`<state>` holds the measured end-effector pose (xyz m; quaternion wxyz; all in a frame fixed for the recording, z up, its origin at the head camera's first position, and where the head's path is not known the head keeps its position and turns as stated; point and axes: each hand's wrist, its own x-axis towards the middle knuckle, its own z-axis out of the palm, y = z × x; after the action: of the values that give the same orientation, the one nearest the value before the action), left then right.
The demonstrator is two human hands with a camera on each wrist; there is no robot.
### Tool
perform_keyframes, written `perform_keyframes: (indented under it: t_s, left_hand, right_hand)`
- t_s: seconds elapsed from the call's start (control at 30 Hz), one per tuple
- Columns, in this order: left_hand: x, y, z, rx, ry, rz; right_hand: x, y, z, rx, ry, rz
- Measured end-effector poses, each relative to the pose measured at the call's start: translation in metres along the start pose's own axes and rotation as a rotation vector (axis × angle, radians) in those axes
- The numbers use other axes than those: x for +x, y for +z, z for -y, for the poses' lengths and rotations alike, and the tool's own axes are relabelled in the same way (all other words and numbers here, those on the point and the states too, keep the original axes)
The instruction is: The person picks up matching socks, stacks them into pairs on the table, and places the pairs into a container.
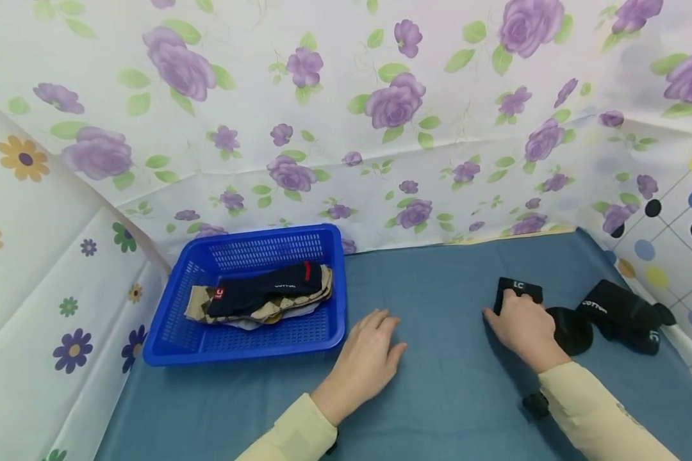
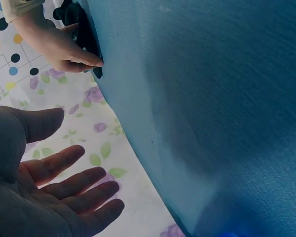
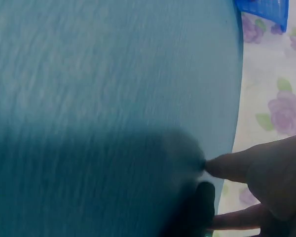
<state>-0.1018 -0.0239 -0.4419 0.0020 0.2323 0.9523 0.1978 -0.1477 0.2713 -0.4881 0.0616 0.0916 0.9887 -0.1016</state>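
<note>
A black sock marked "LC" lies on the right part of the table, with my right hand bent over it. In the right wrist view a dark piece of the sock shows between my thumb and a finger, the thumb tip at the table. More black socks, some lettered "COTTON", are bunched just right of that hand. My left hand hovers beside the basket's right corner, fingers spread and nothing in them. Inside the blue basket, a dark navy sock rests on beige patterned socks.
A blue cloth covers the table. Floral sheeting hangs along the back, and dotted sheeting closes off the right side. Another flowered sheet stands at the left, near the basket.
</note>
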Motion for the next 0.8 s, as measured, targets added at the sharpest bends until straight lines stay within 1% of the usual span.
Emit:
perform_keyframes:
  t_s: [0.17, 0.27, 0.4, 0.5, 0.57, 0.6, 0.73, 0.8]
  left_hand:
    - [-0.001, 0.002, 0.003, 0.005, -0.017, 0.031]
    - [0.000, 0.001, 0.004, 0.006, -0.018, 0.038]
    - [0.001, -0.003, 0.000, 0.016, -0.007, 0.028]
    - [0.001, -0.008, -0.005, 0.030, 0.006, 0.016]
    - [0.000, -0.012, -0.010, 0.057, 0.039, -0.020]
    - [0.000, -0.015, -0.012, 0.079, 0.066, -0.048]
    - [0.005, -0.026, -0.018, 0.178, 0.208, -0.189]
    - [0.009, -0.032, -0.020, 0.215, 0.265, -0.230]
  right_hand:
    - [-0.003, -0.001, 0.008, 0.056, -0.151, -0.081]
    - [-0.003, -0.002, 0.012, 0.109, -0.211, -0.104]
    - [-0.008, -0.013, 0.024, 0.200, -0.275, -0.063]
    - [-0.017, -0.029, 0.042, 0.243, -0.378, -0.044]
    - [-0.025, -0.041, 0.057, 0.254, -0.476, -0.050]
    - [-0.028, -0.047, 0.064, 0.260, -0.530, -0.059]
    - [-0.043, -0.063, 0.086, 0.327, -0.726, -0.074]
    - [-0.048, -0.068, 0.093, 0.377, -0.808, -0.077]
